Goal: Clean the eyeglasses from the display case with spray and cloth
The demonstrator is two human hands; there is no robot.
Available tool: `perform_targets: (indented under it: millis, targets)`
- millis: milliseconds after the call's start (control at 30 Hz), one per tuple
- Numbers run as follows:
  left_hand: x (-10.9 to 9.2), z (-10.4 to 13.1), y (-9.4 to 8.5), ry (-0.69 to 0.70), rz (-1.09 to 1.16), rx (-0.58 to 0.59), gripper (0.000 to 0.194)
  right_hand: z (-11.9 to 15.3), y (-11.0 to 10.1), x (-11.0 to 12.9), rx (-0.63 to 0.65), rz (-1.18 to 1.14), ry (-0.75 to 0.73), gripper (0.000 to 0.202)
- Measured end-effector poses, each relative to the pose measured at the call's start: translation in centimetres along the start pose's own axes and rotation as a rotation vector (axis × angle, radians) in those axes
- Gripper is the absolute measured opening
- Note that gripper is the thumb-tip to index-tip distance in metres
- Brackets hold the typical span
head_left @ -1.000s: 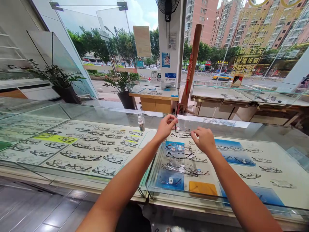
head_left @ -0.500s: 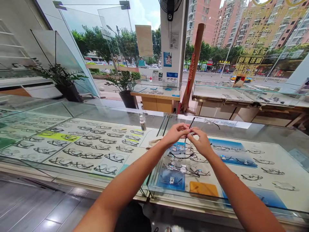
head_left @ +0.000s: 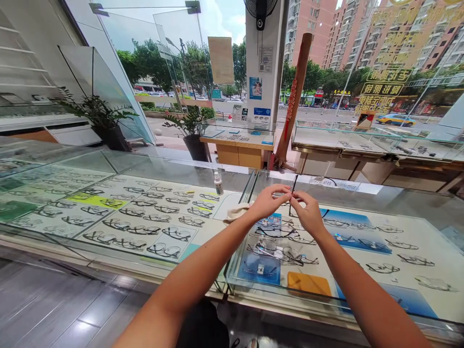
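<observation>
My left hand (head_left: 271, 202) and my right hand (head_left: 307, 212) meet above the right glass display case, fingertips pinched together. Between them is a pair of eyeglasses (head_left: 295, 185) with thin dark parts; one slim arm stands up by the fingers, and much of the frame is hidden by my hands. A crumpled beige cloth (head_left: 236, 213) lies just left of my left hand. Farther left, a small white spray bottle (head_left: 218, 183) stands upright on the glass top.
Rows of eyeglasses (head_left: 164, 250) fill the left display case, and more frames (head_left: 383, 267) lie in the right one. An orange-yellow case (head_left: 309, 284) is near the front edge. Beyond stand a potted plant (head_left: 195, 147), a wooden post (head_left: 295, 96) and another counter (head_left: 237, 153).
The eyeglasses have turned in my fingers, and the arm that reached out to the right now shows less. My hands stay together; the view has shifted slightly.
</observation>
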State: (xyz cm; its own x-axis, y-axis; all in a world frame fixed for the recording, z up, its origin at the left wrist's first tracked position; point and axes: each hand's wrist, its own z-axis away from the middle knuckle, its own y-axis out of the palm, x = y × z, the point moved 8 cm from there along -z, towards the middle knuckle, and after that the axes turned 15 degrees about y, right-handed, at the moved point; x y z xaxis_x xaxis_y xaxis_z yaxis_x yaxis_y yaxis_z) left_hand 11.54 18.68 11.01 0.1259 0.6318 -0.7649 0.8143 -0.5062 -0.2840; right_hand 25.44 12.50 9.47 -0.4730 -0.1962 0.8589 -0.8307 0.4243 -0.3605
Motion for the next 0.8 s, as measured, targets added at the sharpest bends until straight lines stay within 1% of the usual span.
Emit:
perform_targets:
  millis: [67, 100, 167, 200, 267, 300, 367, 400, 433, 467, 500, 533, 567, 633, 733, 800]
  targets:
    - [-1.0, -0.2, -0.7, 0.081, -0.129, -0.022, 0.021, 0.0, -0.1, -0.1, -0.011, 0.009, 0.015, 0.028]
    - [-1.6, -0.3, -1.5, 0.13, -0.238, -0.05, 0.019, 0.0, -0.2, -0.2, -0.019, 0.014, 0.022, 0.028]
    - [-3.0, -0.5, -3.8, 0.195, -0.484, -0.15, 0.015, -0.1, -0.5, -0.3, -0.029, 0.019, 0.027, 0.028]
    - [-3.5, -0.6, -5.4, 0.2, -0.591, -0.216, 0.015, -0.1, -0.6, -0.3, -0.034, 0.019, 0.025, 0.028]
    - [-4.2, -0.4, -8.9, 0.163, -0.74, -0.373, 0.016, -0.2, -0.9, -0.3, -0.044, 0.027, 0.01, 0.029]
    - [-4.3, -0.1, -10.8, 0.131, -0.795, -0.455, 0.016, -0.2, -1.1, -0.3, -0.051, 0.037, 0.001, 0.03]
    - [-4.0, 1.0, -14.6, 0.036, -0.9, -0.637, 0.01, -0.4, -1.4, -0.4, -0.068, 0.058, -0.007, 0.032]
    - [-3.5, 1.8, -16.3, -0.031, -0.939, -0.709, 0.012, -0.4, -1.6, -0.5, -0.076, 0.066, -0.007, 0.032]
    - [-2.6, 2.5, -17.8, -0.107, -0.958, -0.753, 0.025, -0.5, -1.7, -0.6, -0.084, 0.07, -0.007, 0.033]
    - [-1.5, 3.1, -19.0, -0.185, -0.95, -0.76, 0.037, -0.6, -1.8, -0.8, -0.089, 0.073, -0.005, 0.034]
    - [-0.1, 3.6, -19.8, -0.254, -0.915, -0.729, 0.045, -0.7, -1.9, -0.9, -0.093, 0.076, -0.004, 0.034]
    - [1.3, 4.0, -20.3, -0.309, -0.856, -0.696, 0.049, -0.7, -2.0, -1.1, -0.097, 0.079, -0.003, 0.034]
    - [2.7, 4.3, -20.7, -0.347, -0.789, -0.669, 0.049, -0.8, -2.0, -1.2, -0.099, 0.083, -0.003, 0.034]
    - [4.8, 4.8, -21.0, -0.377, -0.696, -0.639, 0.047, -0.8, -1.9, -1.5, -0.099, 0.092, -0.001, 0.035]
    - [7.0, 5.0, -21.2, -0.367, -0.603, -0.63, 0.048, -0.8, -1.7, -1.6, -0.095, 0.098, 0.001, 0.035]
    - [8.1, 4.9, -21.0, -0.329, -0.519, -0.609, 0.052, -0.7, -1.6, -1.4, -0.091, 0.104, 0.001, 0.034]
